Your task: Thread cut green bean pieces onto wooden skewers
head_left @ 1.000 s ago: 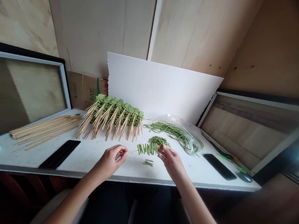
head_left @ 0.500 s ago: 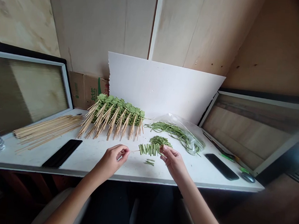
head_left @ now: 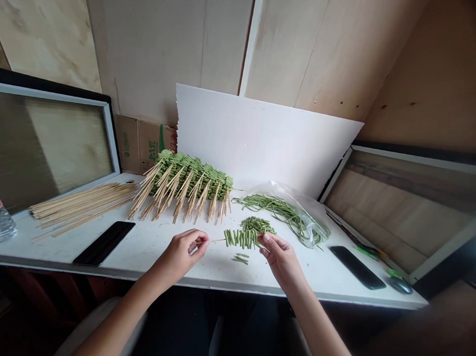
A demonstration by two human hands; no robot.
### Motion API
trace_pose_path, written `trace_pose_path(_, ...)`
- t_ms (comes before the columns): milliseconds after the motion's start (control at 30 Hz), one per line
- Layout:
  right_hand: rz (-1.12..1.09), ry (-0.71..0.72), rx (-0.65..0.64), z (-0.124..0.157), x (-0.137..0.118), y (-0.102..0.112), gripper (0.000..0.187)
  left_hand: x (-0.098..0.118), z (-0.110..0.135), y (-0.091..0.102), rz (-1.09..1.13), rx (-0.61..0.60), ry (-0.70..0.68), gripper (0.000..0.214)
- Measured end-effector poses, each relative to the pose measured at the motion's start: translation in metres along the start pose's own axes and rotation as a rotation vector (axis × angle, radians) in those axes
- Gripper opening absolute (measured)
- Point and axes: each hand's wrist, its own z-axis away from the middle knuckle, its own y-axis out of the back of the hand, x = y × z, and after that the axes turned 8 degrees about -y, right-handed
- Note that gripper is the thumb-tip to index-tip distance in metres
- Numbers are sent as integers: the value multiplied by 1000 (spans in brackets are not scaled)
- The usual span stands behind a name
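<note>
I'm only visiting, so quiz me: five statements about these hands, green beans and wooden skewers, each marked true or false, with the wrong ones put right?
1. The left hand grips a skewer. True.
2. That skewer is bare along its whole length. False: a row of bean pieces is threaded on it.
3. A black phone-like device lies to the left of the left hand. True.
4. The right hand is on a water bottle. False: the right hand is at the right end of the bean row.
5. The long beans lie to the right of the stack of loaded skewers. True.
</note>
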Motion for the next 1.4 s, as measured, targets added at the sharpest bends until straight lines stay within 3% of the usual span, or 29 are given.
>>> trace_pose_path(367, 162, 141, 61, -2, 5, 8, 31, 0, 0, 2, -47, -20, -64, 15)
trace_pose_path(900, -15, 9, 45, -3, 10, -5, 37, -3, 2, -5, 22, -23, -23, 16)
trace_pose_path(1067, 72, -9, 14, 0, 13, -7, 39, -7, 3, -6, 73, -29, 27, 18)
trace_pose_path(1233, 124, 20, 89, -1, 10, -2, 45, -11, 2, 6, 53, -123, 91, 19)
trace_pose_path(1400, 209, 22, 197, -5, 2, 3, 52, -10, 0, 19, -104, -262, 117, 22)
